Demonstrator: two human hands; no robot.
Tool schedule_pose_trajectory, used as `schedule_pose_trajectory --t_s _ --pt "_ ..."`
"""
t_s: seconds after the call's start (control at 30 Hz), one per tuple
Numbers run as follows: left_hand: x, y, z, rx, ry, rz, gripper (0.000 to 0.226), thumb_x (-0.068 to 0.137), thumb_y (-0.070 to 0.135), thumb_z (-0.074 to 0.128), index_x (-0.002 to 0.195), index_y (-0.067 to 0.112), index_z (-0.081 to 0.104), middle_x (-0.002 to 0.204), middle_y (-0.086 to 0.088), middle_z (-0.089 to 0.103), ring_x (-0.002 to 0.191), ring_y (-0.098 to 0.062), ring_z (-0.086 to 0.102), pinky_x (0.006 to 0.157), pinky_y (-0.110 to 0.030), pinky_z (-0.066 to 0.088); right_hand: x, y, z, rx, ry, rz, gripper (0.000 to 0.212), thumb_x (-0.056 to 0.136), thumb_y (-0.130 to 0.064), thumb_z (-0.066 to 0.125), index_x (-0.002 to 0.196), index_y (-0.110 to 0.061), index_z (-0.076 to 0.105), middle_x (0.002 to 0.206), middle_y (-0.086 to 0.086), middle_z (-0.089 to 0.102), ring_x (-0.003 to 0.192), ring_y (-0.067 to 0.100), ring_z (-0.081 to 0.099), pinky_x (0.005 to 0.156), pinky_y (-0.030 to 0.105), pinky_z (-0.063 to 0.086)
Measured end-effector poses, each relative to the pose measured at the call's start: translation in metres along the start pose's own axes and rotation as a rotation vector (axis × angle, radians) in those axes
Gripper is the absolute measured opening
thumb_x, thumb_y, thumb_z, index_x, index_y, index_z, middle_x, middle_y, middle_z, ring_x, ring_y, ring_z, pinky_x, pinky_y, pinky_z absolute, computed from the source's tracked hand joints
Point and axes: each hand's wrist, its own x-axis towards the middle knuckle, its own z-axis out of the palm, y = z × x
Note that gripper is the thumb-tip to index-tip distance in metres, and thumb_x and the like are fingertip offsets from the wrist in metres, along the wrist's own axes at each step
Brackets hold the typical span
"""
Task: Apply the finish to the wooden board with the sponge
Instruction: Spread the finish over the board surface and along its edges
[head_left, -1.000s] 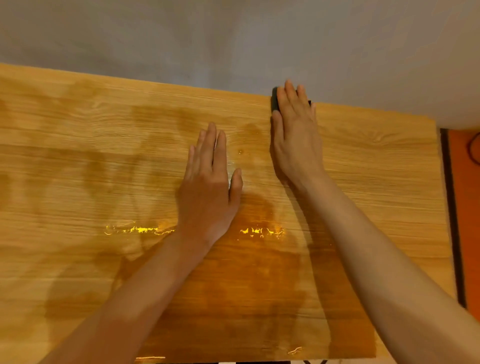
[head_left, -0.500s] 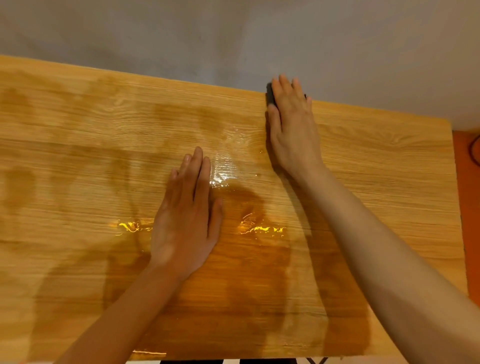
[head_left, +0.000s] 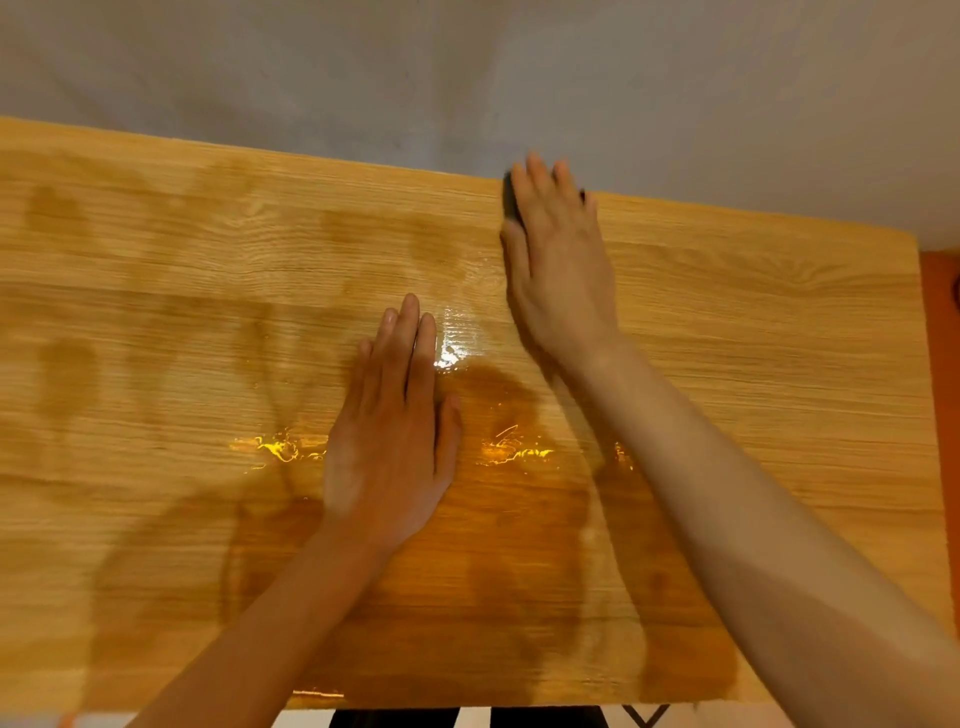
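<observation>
- The right hand (head_left: 558, 254) lies flat, fingers straight, pressing the dark sponge (head_left: 511, 200) down; only a sliver of it shows under the fingertips.
- The sponge sits at the far edge of the wooden board (head_left: 779, 338), right of the middle.
- The left hand (head_left: 392, 441) rests flat and empty near the board's centre.
- The board's long axis runs left to right, grain likewise; dry wood lies rightward of the grip, so the next stroke probably goes that way.
</observation>
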Motion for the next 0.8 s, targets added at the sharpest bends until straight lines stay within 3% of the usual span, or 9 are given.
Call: schedule_pose_trajectory --t_s 0.1,0.2,0.37,0.53,0.63,0.7,0.8 --pt "-0.002 -0.001 0.000 0.016 -0.010 -0.004 0.062 0.106 0.030 0.029 0.160 0.003 0.017 0.170 -0.015 0.012 0.158 -0.027 0.009 0.129 -0.033 0.000 0.006 -0.005 0.009 0.020 0.063 0.040 0.047 0.106 -0.025 0.028 0.151 -0.013 0.029 0.160 0.004 0.024 0.150 0.021 0.012 0.122 0.037 0.004" --pt "-0.004 -0.002 -0.002 0.029 -0.013 -0.001 0.062 0.106 0.030 0.030 0.160 0.002 0.017 0.170 -0.015 0.012 0.158 -0.027 0.008 0.128 -0.033 -0.001 -0.057 -0.013 0.016 -0.023 0.078 0.019 0.046 0.105 -0.022 0.034 0.151 -0.011 0.031 0.159 0.005 0.027 0.150 0.023 0.015 0.123 0.039 0.006" --pt "-0.003 -0.001 -0.001 0.006 0.008 -0.003 0.062 0.105 0.029 0.031 0.159 0.001 0.021 0.169 -0.016 0.014 0.158 -0.028 0.012 0.128 -0.033 0.001 -0.102 0.004 0.003 0.033 -0.017 -0.131 0.046 0.105 -0.020 0.039 0.150 -0.012 0.033 0.158 0.004 0.028 0.150 0.020 0.015 0.124 0.039 0.011" --pt "-0.003 -0.002 -0.002 0.003 -0.004 -0.014 0.061 0.106 0.030 0.028 0.159 0.000 0.020 0.169 -0.015 0.012 0.158 -0.028 0.010 0.129 -0.035 0.004 -0.111 0.074 -0.028 0.009 0.122 0.278 0.047 0.105 -0.019 0.032 0.150 -0.007 0.031 0.159 0.009 0.024 0.150 0.025 0.014 0.122 0.045 0.011" --pt "-0.003 -0.002 -0.001 -0.004 0.004 -0.007 0.061 0.106 0.029 0.029 0.159 -0.001 0.020 0.169 -0.016 0.012 0.158 -0.028 0.011 0.129 -0.036 0.004 -0.115 0.076 -0.028 0.006 0.220 0.463 0.049 0.103 -0.020 0.028 0.150 -0.005 0.030 0.159 0.012 0.022 0.149 0.029 0.013 0.122 0.047 0.009" --pt "-0.004 -0.002 0.000 -0.014 0.000 -0.008 0.061 0.106 0.028 0.030 0.159 -0.001 0.020 0.169 -0.016 0.012 0.158 -0.028 0.011 0.129 -0.036 0.005 -0.115 0.045 -0.013 0.001 0.235 0.436 0.049 0.102 -0.015 0.033 0.150 -0.005 0.031 0.159 0.012 0.024 0.149 0.030 0.015 0.122 0.048 0.010" --pt "-0.002 -0.002 0.000 0.037 -0.011 -0.012 0.062 0.106 0.031 0.025 0.158 -0.002 0.019 0.169 -0.017 0.013 0.157 -0.027 0.011 0.129 -0.039 0.009 -0.132 -0.020 0.019 -0.079 0.166 0.206 0.050 0.099 -0.013 0.039 0.149 -0.009 0.033 0.157 0.010 0.029 0.148 0.028 0.020 0.122 0.045 0.015"
